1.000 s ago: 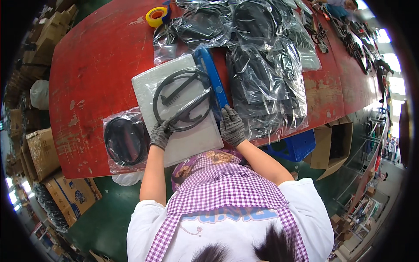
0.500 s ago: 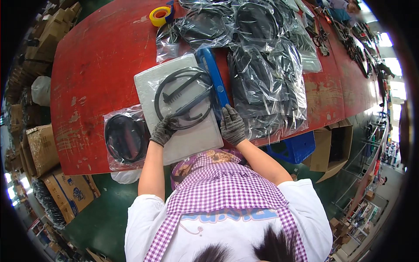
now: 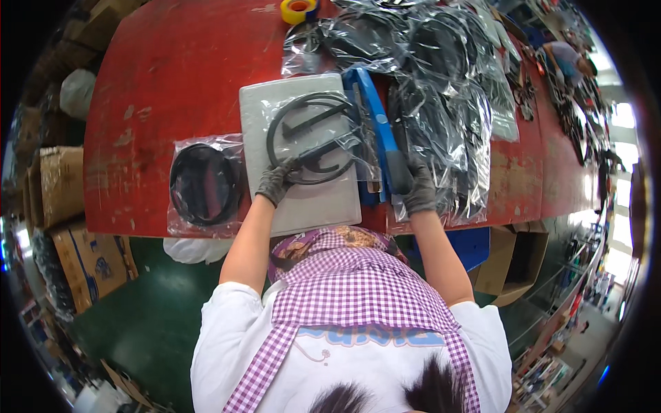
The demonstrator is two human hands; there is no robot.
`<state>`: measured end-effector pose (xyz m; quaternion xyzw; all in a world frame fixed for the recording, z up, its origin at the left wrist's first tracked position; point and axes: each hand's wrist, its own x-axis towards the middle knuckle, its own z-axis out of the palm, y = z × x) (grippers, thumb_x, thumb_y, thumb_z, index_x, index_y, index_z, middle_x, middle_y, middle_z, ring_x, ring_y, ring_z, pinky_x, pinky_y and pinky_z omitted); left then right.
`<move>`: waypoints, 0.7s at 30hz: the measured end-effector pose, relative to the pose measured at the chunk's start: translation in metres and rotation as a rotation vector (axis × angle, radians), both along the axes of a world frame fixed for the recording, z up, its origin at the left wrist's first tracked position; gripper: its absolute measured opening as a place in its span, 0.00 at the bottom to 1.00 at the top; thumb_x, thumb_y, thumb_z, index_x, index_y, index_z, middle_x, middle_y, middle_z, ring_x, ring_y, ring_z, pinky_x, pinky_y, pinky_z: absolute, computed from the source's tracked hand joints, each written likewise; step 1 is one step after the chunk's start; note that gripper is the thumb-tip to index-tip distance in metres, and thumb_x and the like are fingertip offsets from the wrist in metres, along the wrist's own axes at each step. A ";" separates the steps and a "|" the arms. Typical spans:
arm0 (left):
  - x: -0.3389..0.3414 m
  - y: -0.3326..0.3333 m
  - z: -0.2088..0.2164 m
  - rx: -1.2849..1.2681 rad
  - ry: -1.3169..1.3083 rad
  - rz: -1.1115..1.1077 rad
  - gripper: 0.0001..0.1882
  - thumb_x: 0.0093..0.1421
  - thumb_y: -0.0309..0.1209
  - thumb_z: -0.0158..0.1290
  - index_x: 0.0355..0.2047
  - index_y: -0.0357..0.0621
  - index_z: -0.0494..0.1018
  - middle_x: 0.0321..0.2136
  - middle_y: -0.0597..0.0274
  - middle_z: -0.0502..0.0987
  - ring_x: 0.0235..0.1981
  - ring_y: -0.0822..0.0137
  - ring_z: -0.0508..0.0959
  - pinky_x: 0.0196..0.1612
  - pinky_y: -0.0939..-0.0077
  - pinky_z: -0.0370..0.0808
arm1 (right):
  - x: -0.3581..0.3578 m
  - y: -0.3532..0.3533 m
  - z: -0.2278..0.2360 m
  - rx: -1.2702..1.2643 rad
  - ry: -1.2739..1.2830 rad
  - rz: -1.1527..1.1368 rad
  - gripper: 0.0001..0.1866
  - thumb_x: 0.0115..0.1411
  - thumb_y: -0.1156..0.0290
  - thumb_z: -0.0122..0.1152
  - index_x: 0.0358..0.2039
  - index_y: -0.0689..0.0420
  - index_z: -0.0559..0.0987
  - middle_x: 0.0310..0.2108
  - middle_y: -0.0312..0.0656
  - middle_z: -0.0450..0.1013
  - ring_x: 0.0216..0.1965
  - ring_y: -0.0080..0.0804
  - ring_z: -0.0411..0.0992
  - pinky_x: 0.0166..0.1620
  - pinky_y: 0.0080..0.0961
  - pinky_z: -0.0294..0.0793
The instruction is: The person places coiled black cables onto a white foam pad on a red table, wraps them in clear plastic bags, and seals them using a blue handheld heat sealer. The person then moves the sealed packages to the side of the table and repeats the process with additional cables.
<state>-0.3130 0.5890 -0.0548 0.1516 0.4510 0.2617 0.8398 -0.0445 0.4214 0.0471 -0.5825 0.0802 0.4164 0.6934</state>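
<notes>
The red desk (image 3: 151, 82) fills most of the view, its far part cut off by the top of the view. On its right half spreads a heap of bagged black coils (image 3: 441, 103), apparently finished pieces, too overlapped and glossy to count. Nearest the person lies a pale flat board (image 3: 310, 206), with a long blue device (image 3: 381, 120), probably a bag sealer, just beside its right edge. The clear bag with a black coil (image 3: 320, 150) and a toothed strip lies on the board, its right end reaching the device; filling looks done, closing perhaps not, though glare hides whether the mouth is shut. Another bagged coil (image 3: 205, 184) rests left of the board. Both hands are gloved in grey. The left hand (image 3: 274, 184) has its fingers bent at the bag's near left side; whether it pinches or only presses cannot be told. The right hand (image 3: 420, 187) lies against the device's dark near end, its fingers partly hidden, so its grip is unclear. A yellow tape roll (image 3: 299, 8) sits at the top edge.
</notes>
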 end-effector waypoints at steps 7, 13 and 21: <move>-0.031 -0.005 0.033 0.108 -0.029 0.022 0.11 0.49 0.25 0.54 0.35 0.37 0.70 0.27 0.59 0.75 0.25 0.69 0.75 0.26 0.79 0.74 | 0.058 0.003 -0.088 0.116 0.244 -0.010 0.14 0.48 0.61 0.59 0.29 0.58 0.71 0.23 0.40 0.71 0.21 0.30 0.68 0.29 0.26 0.72; -0.138 -0.033 0.072 0.171 0.036 0.354 0.13 0.49 0.23 0.54 0.37 0.39 0.69 0.31 0.59 0.74 0.31 0.65 0.75 0.33 0.76 0.74 | 0.067 -0.007 -0.106 -0.049 0.036 0.155 0.16 0.51 0.58 0.53 0.30 0.59 0.73 0.31 0.43 0.73 0.31 0.34 0.71 0.37 0.29 0.73; -0.190 -0.040 0.015 0.050 0.233 0.874 0.19 0.46 0.31 0.59 0.37 0.39 0.67 0.31 0.60 0.72 0.31 0.65 0.73 0.32 0.70 0.75 | 0.141 0.022 -0.098 0.019 0.030 -0.022 0.09 0.52 0.62 0.54 0.22 0.53 0.72 0.20 0.35 0.69 0.21 0.27 0.66 0.26 0.23 0.69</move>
